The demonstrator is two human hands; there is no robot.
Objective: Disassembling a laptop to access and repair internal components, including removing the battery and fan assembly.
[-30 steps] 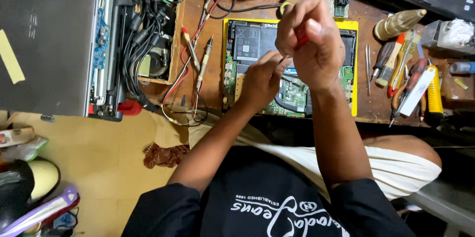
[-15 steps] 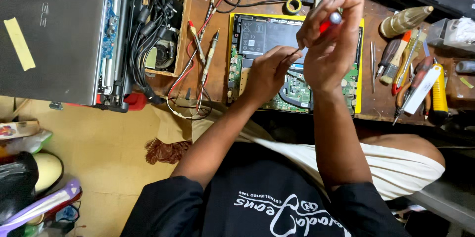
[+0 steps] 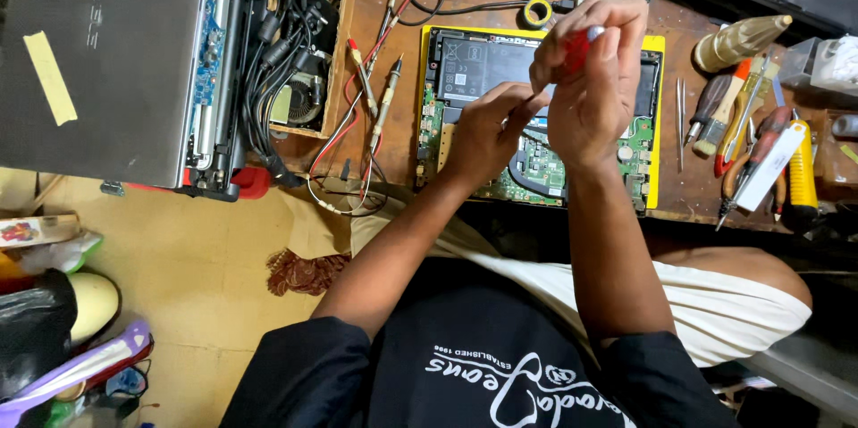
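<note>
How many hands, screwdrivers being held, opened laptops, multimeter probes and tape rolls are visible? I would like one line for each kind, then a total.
Hands: 2, left hand and right hand
Red-handled screwdriver, gripped by the right hand: 1
Opened laptop: 1
Multimeter probes: 2
Tape roll: 1
Total: 7

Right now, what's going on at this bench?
A person is working on an opened laptop that lies on a yellow mat on the wooden bench. The right hand grips a red-handled screwdriver from above, and the left hand steadies its shaft near the green circuit board. Hand tools lie alongside.
</note>
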